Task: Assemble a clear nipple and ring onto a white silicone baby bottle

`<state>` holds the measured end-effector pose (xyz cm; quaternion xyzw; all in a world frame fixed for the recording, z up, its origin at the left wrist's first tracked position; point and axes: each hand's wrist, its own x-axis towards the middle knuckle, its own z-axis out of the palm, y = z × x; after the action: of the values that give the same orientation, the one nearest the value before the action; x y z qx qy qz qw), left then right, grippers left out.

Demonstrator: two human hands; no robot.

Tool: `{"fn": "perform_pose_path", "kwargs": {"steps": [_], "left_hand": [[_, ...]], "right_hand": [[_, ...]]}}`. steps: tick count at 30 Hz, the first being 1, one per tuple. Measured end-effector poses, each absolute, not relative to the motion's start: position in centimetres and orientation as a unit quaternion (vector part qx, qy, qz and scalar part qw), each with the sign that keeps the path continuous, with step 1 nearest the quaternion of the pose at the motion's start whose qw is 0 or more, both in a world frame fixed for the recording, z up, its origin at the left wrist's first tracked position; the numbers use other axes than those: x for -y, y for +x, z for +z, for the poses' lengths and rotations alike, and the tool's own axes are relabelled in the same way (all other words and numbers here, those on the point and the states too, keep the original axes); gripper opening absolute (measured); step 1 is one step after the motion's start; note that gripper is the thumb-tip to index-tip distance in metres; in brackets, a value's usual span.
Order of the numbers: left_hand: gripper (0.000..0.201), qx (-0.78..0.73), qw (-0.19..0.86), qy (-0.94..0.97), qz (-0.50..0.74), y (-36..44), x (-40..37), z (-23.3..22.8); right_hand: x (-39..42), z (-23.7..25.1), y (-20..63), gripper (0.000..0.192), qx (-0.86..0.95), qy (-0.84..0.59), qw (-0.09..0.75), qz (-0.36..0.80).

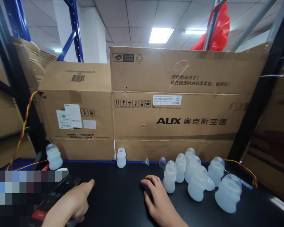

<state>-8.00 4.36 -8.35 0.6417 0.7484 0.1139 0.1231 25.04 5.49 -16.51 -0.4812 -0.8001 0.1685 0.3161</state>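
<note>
My left hand is beside a phone with a lit timer on its dark screen, partly covering it. Its index finger points forward and the other fingers curl under; I see nothing held. My right hand rests on the black tabletop with its fingers apart and nothing visible in them. Just right of it stands a capped, milky-white baby bottle, the nearest of several in a cluster. An uncapped bottle stands alone at the back. Near it are a small clear nipple and a clear dome cap.
Another capped bottle stands at the back left, by a yellow and red cord. Large cardboard boxes form a wall behind the black table. Dark rack posts rise on both sides. A pixelated patch covers the left foreground.
</note>
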Motion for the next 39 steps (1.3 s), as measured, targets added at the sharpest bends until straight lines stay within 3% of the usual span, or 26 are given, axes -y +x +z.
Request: {"fn": "perform_pose_path", "kwargs": {"steps": [5, 9, 16, 27, 39], "left_hand": [[0.071, -0.662, 0.195, 0.710, 0.141, -4.3, -5.2, -8.5], [0.031, -0.540, 0.205, 0.787, 0.216, 0.1, -6.3, -11.3], [0.040, -0.496, 0.148, 0.801, 0.300, 2.1, -7.5, -15.9], [0.006, -0.495, 0.150, 0.798, 0.310, 2.1, -7.5, -15.8], [0.013, -0.471, 0.166, 0.812, 0.301, 2.2, -7.1, -15.1]], "right_hand": [[-5.4, -15.9, 24.8, 0.044, 0.802, -0.505, 0.268, 0.173], [-5.2, -15.7, 24.6, 0.044, 0.805, -0.515, 0.252, 0.155], [-5.2, -15.8, 24.6, 0.043, 0.807, -0.512, 0.257, 0.145], [-5.1, -15.4, 24.5, 0.042, 0.802, -0.520, 0.257, 0.146], [-5.3, -16.0, 24.5, 0.042, 0.806, -0.520, 0.248, 0.139]]}}
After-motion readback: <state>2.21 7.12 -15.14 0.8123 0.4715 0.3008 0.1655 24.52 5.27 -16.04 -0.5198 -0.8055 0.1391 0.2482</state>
